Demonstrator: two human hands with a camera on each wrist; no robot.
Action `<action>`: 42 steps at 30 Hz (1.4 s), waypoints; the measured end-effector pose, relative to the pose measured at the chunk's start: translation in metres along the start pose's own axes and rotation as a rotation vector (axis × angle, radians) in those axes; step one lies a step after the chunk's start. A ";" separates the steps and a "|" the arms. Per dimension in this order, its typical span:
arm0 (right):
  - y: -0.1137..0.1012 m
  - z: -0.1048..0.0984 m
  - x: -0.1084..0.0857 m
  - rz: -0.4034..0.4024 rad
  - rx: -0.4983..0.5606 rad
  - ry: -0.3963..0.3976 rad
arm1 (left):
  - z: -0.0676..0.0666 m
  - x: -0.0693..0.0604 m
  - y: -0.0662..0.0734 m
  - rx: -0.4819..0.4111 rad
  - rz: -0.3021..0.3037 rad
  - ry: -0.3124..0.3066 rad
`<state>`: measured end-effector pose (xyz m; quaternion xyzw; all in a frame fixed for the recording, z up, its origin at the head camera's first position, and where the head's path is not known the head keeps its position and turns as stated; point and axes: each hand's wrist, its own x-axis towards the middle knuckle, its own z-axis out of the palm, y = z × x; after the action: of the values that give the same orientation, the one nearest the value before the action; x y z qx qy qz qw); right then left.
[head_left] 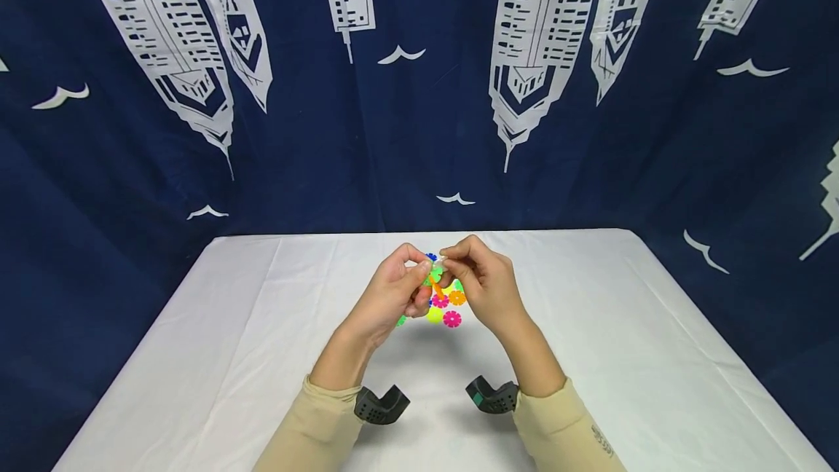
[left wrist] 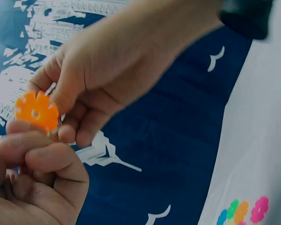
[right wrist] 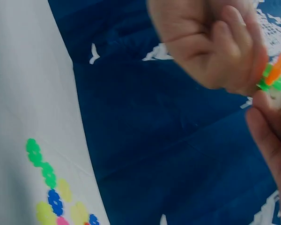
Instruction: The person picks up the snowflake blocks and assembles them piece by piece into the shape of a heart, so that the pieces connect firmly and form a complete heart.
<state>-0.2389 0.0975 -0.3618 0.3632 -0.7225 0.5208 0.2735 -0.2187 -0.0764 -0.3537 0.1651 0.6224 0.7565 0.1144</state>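
Observation:
Above the table, my left hand pinches a green notched plastic disc. An orange notched disc is slotted into the green one at an angle. Facing it, my right hand pinches a small white piece, likely another disc, against the green disc's edge. Fingers cover much of the white piece, so how far it is slotted in cannot be seen. In the right wrist view, the green disc and orange disc show between the fingertips of both hands.
Loose notched discs lie on the white-covered table beneath and behind the hands, among them pink, orange, yellow and blue ones. Behind the table hangs a dark blue curtain with white prints.

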 end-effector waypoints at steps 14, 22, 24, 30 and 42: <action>0.008 -0.023 0.002 0.056 0.030 -0.102 | -0.007 0.001 -0.004 0.178 -0.040 -0.174; 0.007 -0.022 0.002 0.079 0.082 -0.170 | -0.005 0.003 -0.006 0.221 -0.091 -0.184; 0.007 -0.021 0.002 0.082 0.092 -0.172 | -0.005 0.002 -0.007 0.220 -0.108 -0.178; 0.007 -0.018 0.000 0.087 0.107 -0.187 | -0.008 0.004 -0.010 0.202 -0.143 -0.210; 0.018 -0.023 -0.001 0.295 0.017 -0.081 | -0.017 0.009 -0.016 0.056 -0.069 -0.102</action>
<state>-0.2521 0.1229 -0.3653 0.2761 -0.7740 0.5464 0.1616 -0.2341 -0.0852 -0.3715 0.1852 0.6420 0.7249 0.1674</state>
